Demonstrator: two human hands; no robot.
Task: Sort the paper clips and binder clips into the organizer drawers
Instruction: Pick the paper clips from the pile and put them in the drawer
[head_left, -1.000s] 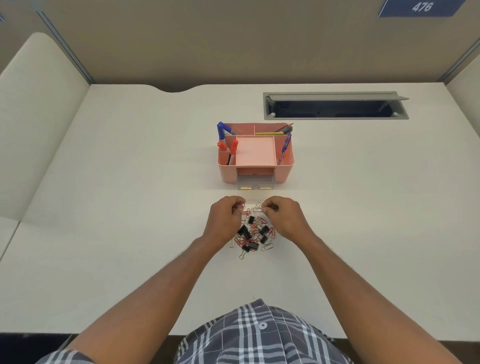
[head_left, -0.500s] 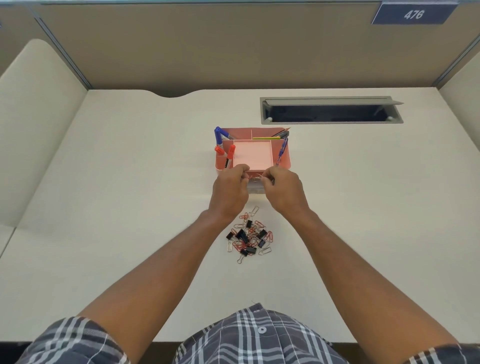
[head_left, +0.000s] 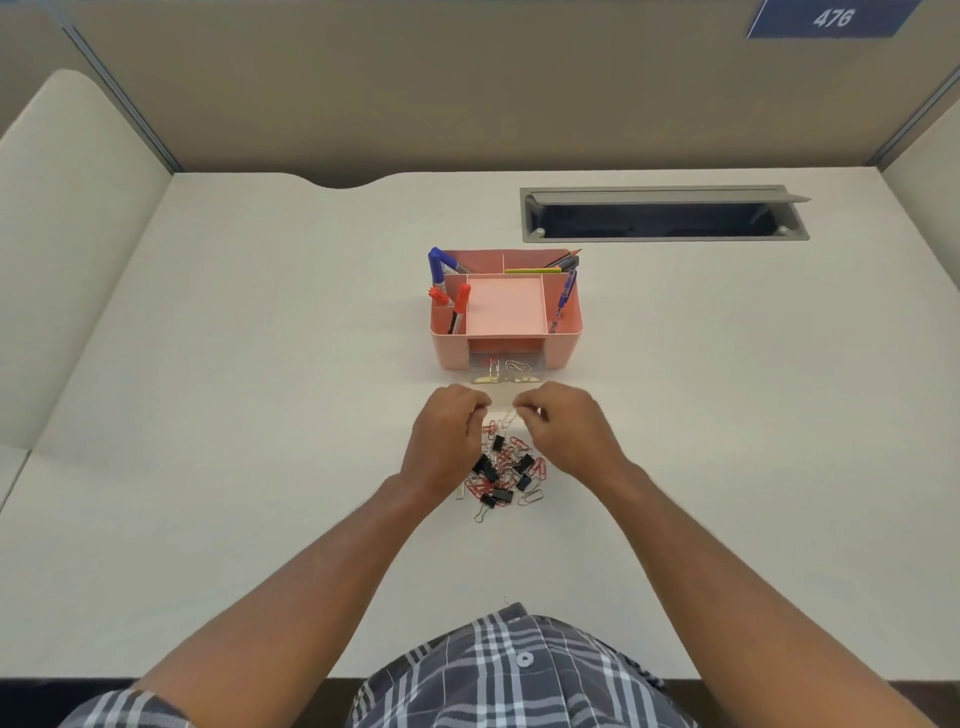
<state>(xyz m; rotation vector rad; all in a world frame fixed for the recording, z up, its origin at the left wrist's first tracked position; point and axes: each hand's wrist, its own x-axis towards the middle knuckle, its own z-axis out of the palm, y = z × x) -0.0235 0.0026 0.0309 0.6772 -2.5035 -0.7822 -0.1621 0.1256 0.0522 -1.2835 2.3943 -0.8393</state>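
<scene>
A pile of red and silver paper clips and black binder clips (head_left: 506, 470) lies on the desk in front of me. Behind it stands the pink organizer (head_left: 563, 343), its clear bottom drawer (head_left: 506, 375) pulled out with a few paper clips inside. My left hand (head_left: 447, 436) hovers over the pile's left side with its fingers curled down; its fingertips are hidden. My right hand (head_left: 566, 431) is at the pile's far right edge, pinching a silver paper clip (head_left: 509, 417).
Blue and red markers (head_left: 441, 283), pencils and a pen (head_left: 566, 291) stick up from the organizer's compartments. A grey cable hatch (head_left: 665, 213) is set into the desk at the back right. Partition walls enclose the desk.
One second ago both hands were at the pile; half a second ago they reached to the open drawer. Now both are back at the pile's far edge.
</scene>
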